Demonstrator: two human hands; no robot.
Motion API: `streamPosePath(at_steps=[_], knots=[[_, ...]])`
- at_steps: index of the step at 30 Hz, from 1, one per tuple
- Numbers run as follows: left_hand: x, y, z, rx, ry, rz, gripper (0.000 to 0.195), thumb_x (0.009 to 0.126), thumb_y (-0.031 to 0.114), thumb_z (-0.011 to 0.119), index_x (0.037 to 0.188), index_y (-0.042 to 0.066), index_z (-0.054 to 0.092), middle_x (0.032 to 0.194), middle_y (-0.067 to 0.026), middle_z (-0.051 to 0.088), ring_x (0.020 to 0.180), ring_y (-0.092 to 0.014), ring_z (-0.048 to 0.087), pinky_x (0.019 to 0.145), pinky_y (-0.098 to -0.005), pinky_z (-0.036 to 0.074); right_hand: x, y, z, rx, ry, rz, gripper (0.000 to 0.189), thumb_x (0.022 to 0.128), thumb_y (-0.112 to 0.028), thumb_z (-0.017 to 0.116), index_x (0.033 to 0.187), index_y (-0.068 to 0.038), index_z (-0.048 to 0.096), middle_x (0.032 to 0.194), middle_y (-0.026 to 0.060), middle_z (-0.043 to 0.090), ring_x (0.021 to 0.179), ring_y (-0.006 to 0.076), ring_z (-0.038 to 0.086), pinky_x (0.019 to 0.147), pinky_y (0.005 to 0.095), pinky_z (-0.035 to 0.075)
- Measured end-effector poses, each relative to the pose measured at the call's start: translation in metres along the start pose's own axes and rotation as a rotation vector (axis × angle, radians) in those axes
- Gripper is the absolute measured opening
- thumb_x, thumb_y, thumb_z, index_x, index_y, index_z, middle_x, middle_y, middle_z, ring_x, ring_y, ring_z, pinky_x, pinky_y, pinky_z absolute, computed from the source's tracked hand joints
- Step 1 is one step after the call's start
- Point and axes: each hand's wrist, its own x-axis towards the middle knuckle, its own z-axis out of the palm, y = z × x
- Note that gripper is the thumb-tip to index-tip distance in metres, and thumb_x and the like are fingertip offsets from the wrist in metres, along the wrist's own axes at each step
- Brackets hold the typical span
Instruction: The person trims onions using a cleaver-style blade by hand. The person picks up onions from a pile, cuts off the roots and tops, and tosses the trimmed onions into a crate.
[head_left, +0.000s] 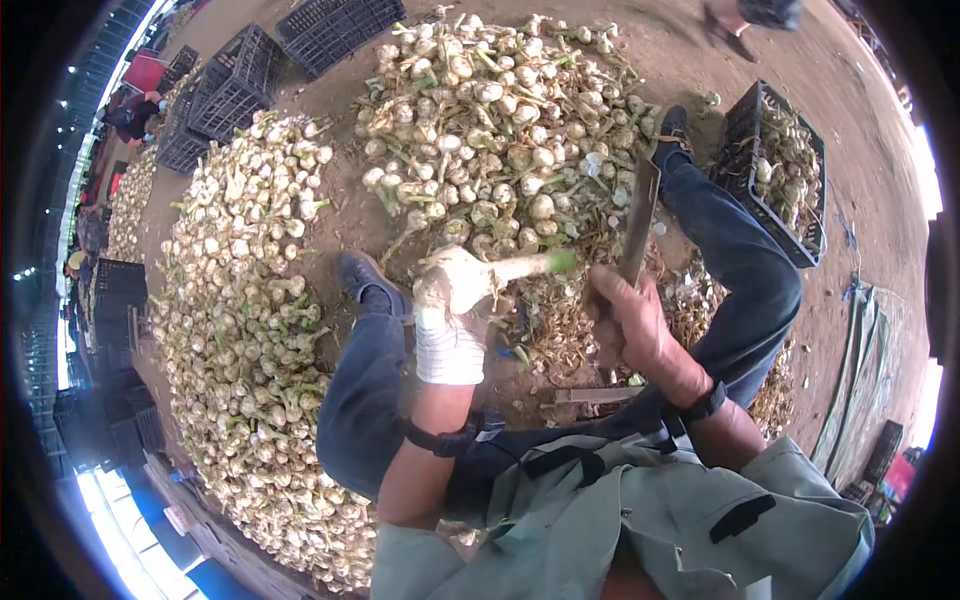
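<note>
My left hand (448, 330), in a white knit glove, holds a garlic bulb (463, 279) with its stalk (529, 266) pointing right; the stalk has a green cut end. My bare right hand (628, 319) grips the handle of a large metal blade (641, 214), which points up and away from me, just right of the stalk's end. The handle is hidden in my fist. Beyond my hands lies a heap of garlic bulbs (510, 127) with stalks. A larger heap of garlic bulbs (240, 360) lies on the left. Dry skins and trimmings (559, 330) cover the ground below my hands.
Black plastic crates (236, 82) stand beyond the left heap. At the right, another black crate (814, 251) holds garlic or trimmings. A person's leg (731, 19) shows at the top right; another person (135, 116) is far left. A piece of wood (596, 394) lies between my legs.
</note>
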Motion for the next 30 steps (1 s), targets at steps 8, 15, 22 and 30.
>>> streamPosePath(at_steps=[8, 15, 22, 30], knots=[[-0.006, 0.042, 0.042, -0.071, -0.089, 0.304, 0.041, 0.081, 0.036, 0.069, 0.106, 0.006, 0.058, 0.098, -0.0105, 0.062, 0.082, -0.022, 0.066, 0.069, -0.0332, 0.062, 0.004, 0.125, -0.007, -0.186, -0.451, 0.252, 0.026, 0.089, -0.028, 0.056, 0.086, -0.002, 0.058, 0.068, 0.0007, 0.057, 0.045, 0.0087, 0.046, 0.04, 0.0286, 0.041], [-0.097, 0.263, -0.028, -0.315, -0.161, 0.864, 0.072, 0.08, 0.031, 0.058, 0.136, -0.007, 0.032, 0.124, -0.0276, 0.049, 0.112, -0.033, 0.055, 0.086, -0.0475, 0.054, 0.149, 0.148, -0.037, -0.085, 0.341, 0.072, 0.038, 0.084, -0.036, 0.06, 0.072, 0.0, 0.059, 0.054, 0.0061, 0.052, 0.051, 0.0155, 0.052, 0.045, 0.031, 0.042], [-0.035, 0.172, -0.013, -0.169, -0.072, 0.698, 0.068, 0.087, 0.033, 0.063, 0.135, -0.004, 0.033, 0.105, -0.0104, 0.056, 0.087, -0.02, 0.056, 0.058, -0.0294, 0.049, 0.291, 0.079, -0.039, -1.135, 0.37, -0.35, 0.028, 0.085, -0.027, 0.059, 0.096, -0.002, 0.062, 0.113, 0.0203, 0.059, 0.082, 0.0372, 0.065, 0.072, 0.0468, 0.052], [-0.031, 0.16, 0.005, 0.077, 0.119, 0.7, 0.058, 0.093, 0.032, 0.054, 0.134, -0.005, 0.037, 0.085, -0.0013, 0.047, 0.07, -0.008, 0.042, 0.046, -0.022, 0.037, 0.36, 0.081, -0.034, -1.454, 0.157, -0.44, 0.04, 0.082, -0.014, 0.056, 0.119, -0.002, 0.052, 0.109, 0.0217, 0.06, 0.087, 0.04, 0.064, 0.069, 0.0476, 0.052]])
